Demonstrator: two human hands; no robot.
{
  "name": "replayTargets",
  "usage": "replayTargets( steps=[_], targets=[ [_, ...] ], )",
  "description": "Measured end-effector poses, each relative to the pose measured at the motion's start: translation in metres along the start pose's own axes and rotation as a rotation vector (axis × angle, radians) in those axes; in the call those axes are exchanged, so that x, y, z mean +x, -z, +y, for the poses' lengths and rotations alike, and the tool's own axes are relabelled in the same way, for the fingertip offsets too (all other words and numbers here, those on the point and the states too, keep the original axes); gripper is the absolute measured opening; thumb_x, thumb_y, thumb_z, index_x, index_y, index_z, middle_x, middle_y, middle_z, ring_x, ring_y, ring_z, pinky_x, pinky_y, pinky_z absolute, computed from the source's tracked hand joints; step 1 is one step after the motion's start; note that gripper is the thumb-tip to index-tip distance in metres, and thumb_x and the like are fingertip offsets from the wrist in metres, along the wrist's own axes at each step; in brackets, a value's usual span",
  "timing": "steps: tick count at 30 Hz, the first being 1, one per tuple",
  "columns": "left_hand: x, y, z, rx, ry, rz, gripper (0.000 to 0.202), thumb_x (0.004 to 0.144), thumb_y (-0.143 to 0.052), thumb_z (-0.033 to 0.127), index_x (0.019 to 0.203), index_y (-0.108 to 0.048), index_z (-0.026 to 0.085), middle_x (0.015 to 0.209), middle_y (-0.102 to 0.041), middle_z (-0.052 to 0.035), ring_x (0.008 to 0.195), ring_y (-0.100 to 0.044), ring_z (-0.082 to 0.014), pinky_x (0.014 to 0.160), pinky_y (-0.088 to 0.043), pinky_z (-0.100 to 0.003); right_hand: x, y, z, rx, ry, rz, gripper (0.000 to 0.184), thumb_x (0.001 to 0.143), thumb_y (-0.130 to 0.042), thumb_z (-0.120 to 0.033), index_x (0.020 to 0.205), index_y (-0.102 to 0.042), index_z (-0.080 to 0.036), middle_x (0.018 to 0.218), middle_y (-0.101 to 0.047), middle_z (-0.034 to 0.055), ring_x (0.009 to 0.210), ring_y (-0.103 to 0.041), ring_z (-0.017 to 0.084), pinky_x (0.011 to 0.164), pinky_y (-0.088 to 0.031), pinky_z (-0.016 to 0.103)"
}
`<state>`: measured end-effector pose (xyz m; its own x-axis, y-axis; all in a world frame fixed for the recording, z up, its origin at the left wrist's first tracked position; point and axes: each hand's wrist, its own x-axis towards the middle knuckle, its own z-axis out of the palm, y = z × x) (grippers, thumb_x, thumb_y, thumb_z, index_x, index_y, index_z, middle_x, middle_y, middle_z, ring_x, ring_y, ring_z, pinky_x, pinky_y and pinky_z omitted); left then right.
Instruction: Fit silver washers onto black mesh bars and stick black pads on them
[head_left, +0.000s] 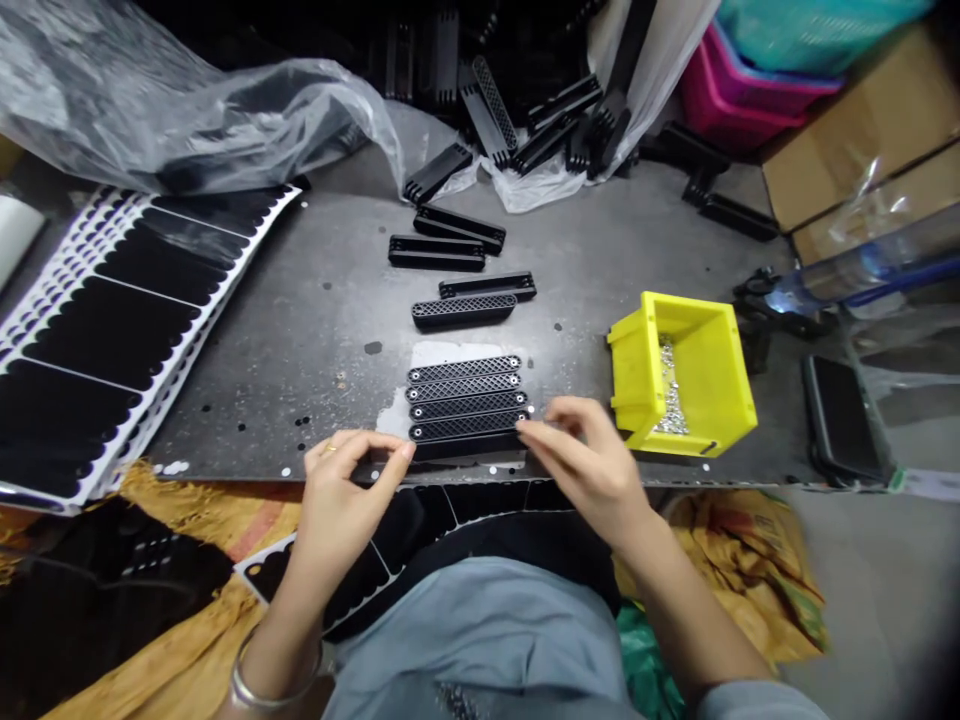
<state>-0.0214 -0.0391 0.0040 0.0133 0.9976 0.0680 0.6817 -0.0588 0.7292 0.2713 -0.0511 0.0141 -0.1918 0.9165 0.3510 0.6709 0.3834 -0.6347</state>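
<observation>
Several black plastic bars (pixel 466 408) with lattice tops lie side by side in front of me, with small silver pieces in the round holes at their ends. My left hand (pixel 345 470) is at the left end of the nearest bar, its thumb and index finger pinched together. At that bar's right end, my right hand (pixel 589 455) has its fingertips closed over the hole. Whatever is between the fingertips of either hand is hidden or too small to name. A yellow bin (pixel 716 375) holding small silver metal pieces (pixel 670 395) stands right of my right hand.
Loose black bars (pixel 465 312) lie beyond the row, with more heaped by clear plastic sheeting (pixel 300 110) at the back. Black die-cut sheets (pixel 105 320) are stacked on the left. On the right are a phone (pixel 844 415), a plastic bottle (pixel 862 270) and a cardboard box (pixel 862 130).
</observation>
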Motion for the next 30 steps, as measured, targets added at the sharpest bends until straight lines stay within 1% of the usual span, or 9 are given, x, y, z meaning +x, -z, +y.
replayTargets(
  steps=[3, 7, 9, 12, 16, 21, 24, 27, 30],
  targets=[
    [-0.006, -0.012, 0.031, 0.002, -0.222, 0.072, 0.004, 0.097, -0.067, 0.025, 0.093, -0.068, 0.026, 0.090, -0.076, 0.0003, 0.089, -0.068, -0.0205, 0.095, -0.044, -0.041, -0.027, 0.031, 0.005, -0.084, -0.116, -0.011, 0.034, 0.096, -0.071, -0.020, 0.128, -0.072, -0.028, 0.114, -0.069, 0.0085, 0.093, -0.070, 0.018, 0.080, -0.061, 0.033],
    [-0.010, -0.055, 0.077, -0.105, -0.543, -0.294, 0.027, 0.102, -0.061, 0.026, 0.128, -0.063, 0.022, 0.114, -0.077, -0.0055, 0.108, -0.068, -0.0227, 0.097, -0.044, -0.040, -0.054, 0.049, 0.006, 0.096, -0.177, -0.115, 0.026, 0.098, -0.067, -0.017, 0.122, -0.073, -0.026, 0.103, -0.076, 0.0051, 0.093, -0.074, 0.019, 0.083, -0.063, 0.032],
    [-0.010, -0.073, 0.088, -0.123, -0.556, -0.395, 0.016, 0.104, -0.057, 0.025, 0.118, -0.067, 0.021, 0.104, -0.078, -0.0029, 0.097, -0.068, -0.0208, 0.094, -0.042, -0.040, -0.058, 0.046, 0.005, 0.163, -0.185, -0.024, 0.023, 0.098, -0.065, -0.014, 0.116, -0.075, -0.025, 0.098, -0.076, 0.0046, 0.093, -0.074, 0.019, 0.083, -0.063, 0.033],
    [-0.007, -0.082, 0.092, -0.211, -0.487, -0.438, 0.018, 0.106, -0.053, 0.021, 0.097, -0.068, 0.022, 0.089, -0.076, 0.0011, 0.083, -0.064, -0.0165, 0.087, -0.040, -0.038, -0.058, 0.034, 0.004, 0.153, -0.150, 0.037, 0.032, 0.097, -0.066, -0.015, 0.125, -0.074, -0.028, 0.115, -0.073, 0.0082, 0.091, -0.073, 0.018, 0.081, -0.064, 0.033],
    [-0.010, -0.078, 0.095, -0.240, -0.419, -0.407, 0.026, 0.108, -0.046, 0.021, 0.092, -0.067, 0.021, 0.086, -0.074, -0.0006, 0.078, -0.059, -0.0166, 0.077, -0.039, -0.036, -0.060, 0.019, 0.005, 0.147, -0.043, 0.044, 0.050, 0.096, -0.069, -0.016, 0.143, -0.064, -0.034, 0.136, -0.063, 0.0113, 0.079, -0.070, 0.014, 0.074, -0.065, 0.031],
    [-0.021, -0.088, 0.092, -0.153, -0.394, -0.193, 0.019, 0.106, -0.052, 0.019, 0.092, -0.065, 0.020, 0.084, -0.072, -0.0010, 0.075, -0.060, -0.0157, 0.073, -0.039, -0.035, -0.082, 0.032, 0.006, 0.063, 0.061, 0.096, 0.046, 0.088, -0.078, -0.011, 0.128, -0.074, -0.034, 0.119, -0.072, 0.0066, 0.098, -0.076, 0.021, 0.085, -0.067, 0.037],
    [-0.022, -0.089, 0.083, -0.048, -0.528, -0.082, 0.011, 0.103, -0.058, 0.015, 0.107, -0.066, 0.020, 0.092, -0.076, -0.0020, 0.079, -0.064, -0.0161, 0.074, -0.039, -0.035, -0.100, 0.065, 0.013, 0.373, -0.150, 0.278, 0.017, 0.092, -0.076, -0.028, 0.108, -0.077, -0.033, 0.114, -0.070, 0.0053, 0.096, -0.077, 0.025, 0.081, -0.068, 0.045],
    [-0.008, -0.079, 0.073, 0.087, -0.607, -0.033, 0.026, 0.101, -0.064, 0.021, 0.128, -0.063, 0.022, 0.113, -0.078, -0.0052, 0.100, -0.069, -0.0202, 0.090, -0.041, -0.038, -0.107, 0.091, 0.020, 0.572, -0.334, 0.628, 0.011, 0.094, -0.072, -0.033, 0.105, -0.072, -0.031, 0.108, -0.066, 0.0044, 0.061, -0.069, 0.016, 0.051, -0.062, 0.037],
    [0.021, -0.067, 0.066, 0.248, -0.559, -0.087, 0.070, 0.094, -0.073, 0.048, 0.151, -0.046, 0.018, 0.150, -0.059, -0.0183, 0.141, -0.053, -0.0350, 0.115, -0.031, -0.051, -0.095, 0.085, 0.017, 0.473, -0.418, 0.599, 0.023, 0.084, -0.080, -0.018, 0.102, -0.071, -0.028, 0.106, -0.063, 0.0049, 0.058, -0.062, 0.012, 0.043, -0.051, 0.027]
  ],
)
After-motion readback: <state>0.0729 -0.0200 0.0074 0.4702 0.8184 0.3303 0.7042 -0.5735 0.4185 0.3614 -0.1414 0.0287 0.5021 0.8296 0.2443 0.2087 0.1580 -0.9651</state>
